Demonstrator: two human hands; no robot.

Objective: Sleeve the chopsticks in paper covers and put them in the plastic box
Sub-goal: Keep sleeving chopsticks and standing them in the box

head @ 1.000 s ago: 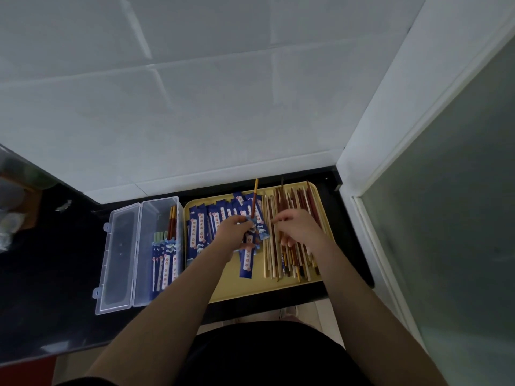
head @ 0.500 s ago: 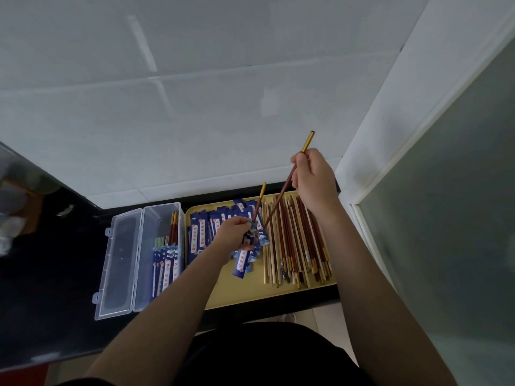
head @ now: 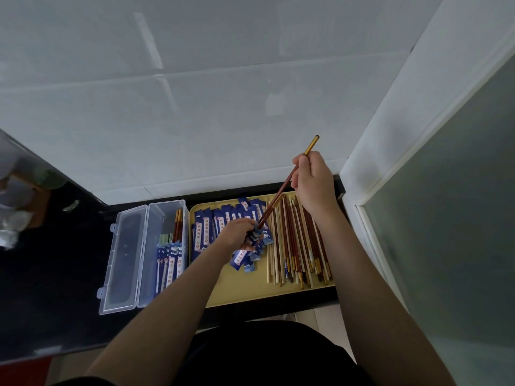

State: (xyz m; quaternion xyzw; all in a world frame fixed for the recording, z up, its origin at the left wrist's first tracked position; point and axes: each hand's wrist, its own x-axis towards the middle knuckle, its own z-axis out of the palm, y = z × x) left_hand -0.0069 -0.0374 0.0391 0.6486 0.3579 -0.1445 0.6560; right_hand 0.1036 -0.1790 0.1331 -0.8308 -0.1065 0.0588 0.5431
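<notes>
Right hand [head: 313, 182] pinches brown chopstick [head: 281, 190], tip at mouth of blue paper cover [head: 245, 253] gripped by left hand [head: 237, 232]; plastic box [head: 156, 246] left of it, open, on the counter

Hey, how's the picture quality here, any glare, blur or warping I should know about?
Head view: wide-angle bends the wall tiles and door frame; pale glare streaks on the tiles; the shelf clutter at far left is blurred; hands and yellow tray are fairly sharp.
</notes>
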